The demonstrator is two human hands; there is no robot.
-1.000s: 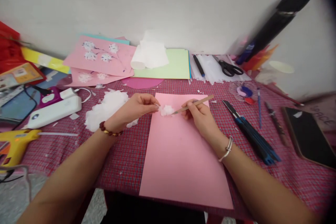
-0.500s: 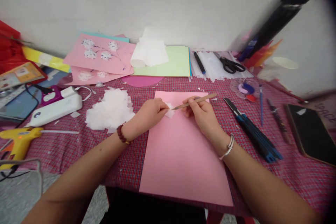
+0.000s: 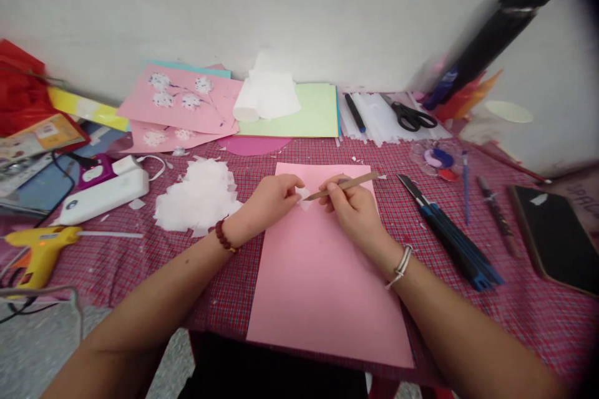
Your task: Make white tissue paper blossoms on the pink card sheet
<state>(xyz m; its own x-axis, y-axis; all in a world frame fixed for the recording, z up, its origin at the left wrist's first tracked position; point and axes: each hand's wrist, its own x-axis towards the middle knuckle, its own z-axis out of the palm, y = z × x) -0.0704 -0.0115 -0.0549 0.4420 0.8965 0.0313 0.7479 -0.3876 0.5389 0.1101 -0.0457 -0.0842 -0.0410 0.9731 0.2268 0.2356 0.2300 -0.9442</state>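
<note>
On the tabletop lies a pink paper sheet (image 3: 322, 287), with both my hands over its upper part. My left hand (image 3: 274, 202) has its fingers curled at the left edge of a small white tissue piece (image 3: 305, 194); the fingertips partly hide where they meet it. In my right hand (image 3: 353, 206) is a pencil (image 3: 358, 181), held slanted like a pen. The pencil's tip points left and down onto the tissue piece. Left of my left hand spreads a heap of white tissue pieces (image 3: 196, 196).
A yellow glue gun (image 3: 42, 249) and white power bank (image 3: 105, 195) lie at left. Box cutters (image 3: 444, 230), a paintbrush (image 3: 465, 187) and a dark notebook (image 3: 556, 237) sit right. Behind are flower-decorated pink sheets (image 3: 182, 103), a tissue roll (image 3: 266, 93) and scissors (image 3: 409, 115).
My left fingertips have loosened slightly around the tissue piece. The pencil and right hand have shifted slightly left and down, with the tip still at the tissue.
</note>
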